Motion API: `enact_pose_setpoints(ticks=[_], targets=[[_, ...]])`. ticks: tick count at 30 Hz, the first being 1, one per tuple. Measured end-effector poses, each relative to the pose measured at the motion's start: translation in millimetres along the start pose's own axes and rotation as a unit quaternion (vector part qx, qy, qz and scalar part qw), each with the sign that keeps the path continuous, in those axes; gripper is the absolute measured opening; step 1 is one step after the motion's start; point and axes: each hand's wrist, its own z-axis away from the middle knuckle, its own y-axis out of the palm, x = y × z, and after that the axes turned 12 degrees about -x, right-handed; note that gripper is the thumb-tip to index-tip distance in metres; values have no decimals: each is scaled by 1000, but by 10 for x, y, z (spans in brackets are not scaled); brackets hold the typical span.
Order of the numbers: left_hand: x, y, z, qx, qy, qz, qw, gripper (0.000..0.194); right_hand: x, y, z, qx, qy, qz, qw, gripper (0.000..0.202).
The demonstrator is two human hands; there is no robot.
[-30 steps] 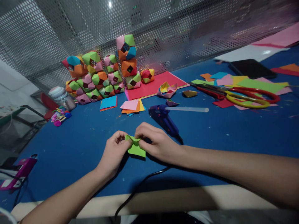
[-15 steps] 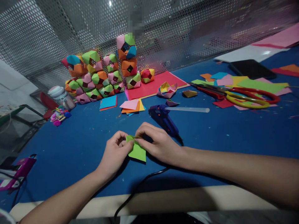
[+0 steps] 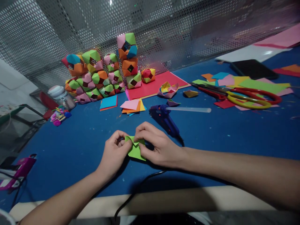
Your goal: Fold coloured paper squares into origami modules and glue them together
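A small green paper [image 3: 136,152] with a folded flap along its top is between my hands, above the blue table near its front edge. My left hand [image 3: 116,153] pinches the paper's left corner between thumb and fingers. On the right side, my right hand [image 3: 157,145] has its curled fingers and thumb on the paper by the flap. Just beyond my right hand lies a blue glue gun [image 3: 165,120] with a clear glue stick in it.
Folded paper balls [image 3: 100,78] are stacked at the back. Small paper stacks [image 3: 109,102] lie before them. Scissors [image 3: 248,97] rest on coloured scraps at the right, near a black phone [image 3: 254,68]. A black cord [image 3: 140,184] crosses the front edge.
The paper's top flap now shows folded down toward me. The fingers of my right hand have spread slightly, with the thumb lower on the paper. My left hand shifted slightly left.
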Motion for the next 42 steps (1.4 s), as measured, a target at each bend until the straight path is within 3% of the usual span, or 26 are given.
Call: enact_pose_setpoints(ticks=[3, 6, 10, 13, 18, 25, 36, 42], targets=[[-1, -2, 0, -2, 17, -18, 1000, 14, 22, -24, -21, 1, 41, -29, 999, 8], [11, -4, -11, -13, 39, -39, 998, 14, 16, -48, -40, -7, 123, -64, 990, 14], [47, -15, -28, -18, 82, -62, 995, 10, -23, -48, -69, -29, 258, -129, 957, 25], [75, -27, -30, -8, 109, -67, 992, 8, -32, -36, -95, 1, 303, -143, 942, 22], [82, -38, -35, 2, 109, -64, 992, 8, 5, -28, -102, 59, 273, -107, 954, 13], [33, -26, -46, 7, 55, -40, 998, 8, -19, -16, -69, 47, 210, -53, 975, 8], [45, -17, -44, 42, 25, -26, 998, 14, -30, 1, -58, 27, 203, -40, 978, 8], [59, -8, -47, 69, -20, 31, 997, 16, -40, -1, -56, 16, 185, -25, 982, 8]])
